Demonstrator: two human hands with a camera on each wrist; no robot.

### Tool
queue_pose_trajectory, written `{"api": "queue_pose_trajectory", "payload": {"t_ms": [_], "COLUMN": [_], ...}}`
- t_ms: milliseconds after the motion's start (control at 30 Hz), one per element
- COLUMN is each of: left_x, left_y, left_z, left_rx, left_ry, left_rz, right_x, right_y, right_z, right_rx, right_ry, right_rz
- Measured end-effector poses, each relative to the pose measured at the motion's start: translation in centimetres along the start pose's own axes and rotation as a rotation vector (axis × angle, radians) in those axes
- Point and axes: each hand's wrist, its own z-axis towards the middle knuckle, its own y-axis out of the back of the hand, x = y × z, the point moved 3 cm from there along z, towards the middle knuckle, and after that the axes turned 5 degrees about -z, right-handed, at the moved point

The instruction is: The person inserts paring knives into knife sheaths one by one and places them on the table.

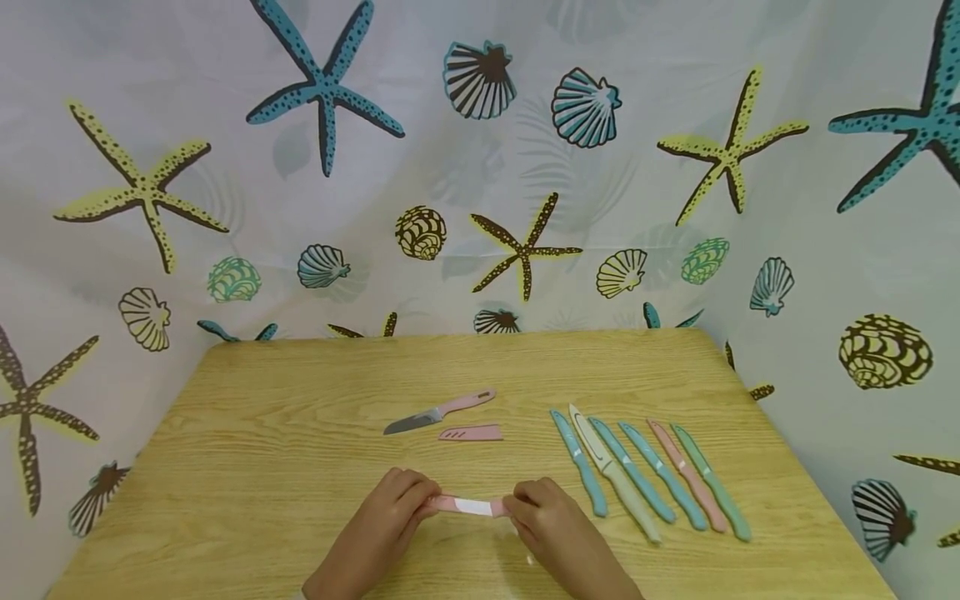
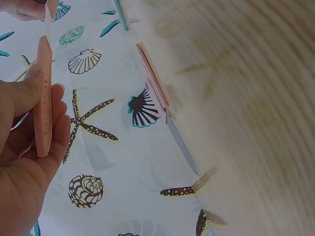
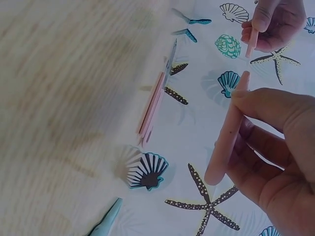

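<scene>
Near the front middle of the table, my left hand [image 1: 401,500] pinches a pink slotted knife sheath [image 2: 44,98] between thumb and fingers. Facing it, my right hand [image 1: 551,517] grips the pink handle [image 3: 226,132] of a small knife. Between the two hands a bright white stretch of the knife's blade [image 1: 474,507] shows, its left end at the sheath. Beyond the hands lies another knife with a pink handle [image 1: 468,402] and a bare grey blade [image 1: 412,422] pointing left. Its loose pink sheath [image 1: 472,433] lies just in front of it.
On the right lie several sheathed knives side by side: blue ones [image 1: 581,467], a cream one [image 1: 618,479], a pink one [image 1: 690,479] and a green one [image 1: 716,487]. The wooden table [image 1: 262,433] is bordered by a hanging cloth [image 1: 420,158] printed with starfish and shells.
</scene>
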Motion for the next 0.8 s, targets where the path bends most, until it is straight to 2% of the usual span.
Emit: {"api": "queue_pose_trajectory", "payload": {"t_ms": [267, 467, 800], "left_x": [-0.5, -0.6, -0.8], "left_y": [-0.8, -0.8, -1.3], "left_z": [0.0, 0.0, -0.3], "left_rx": [0.018, 0.032, 0.029], "left_ry": [-0.038, -0.011, -0.046], "left_rz": [-0.014, -0.028, -0.047], "right_x": [0.5, 0.7, 1.5], "right_y": [-0.5, -0.5, -1.0], "right_z": [0.2, 0.3, 0.6], "right_rx": [-0.016, -0.019, 0.052], "right_ry": [0.044, 0.050, 0.055], "right_rz": [0.006, -0.020, -0.030]}}
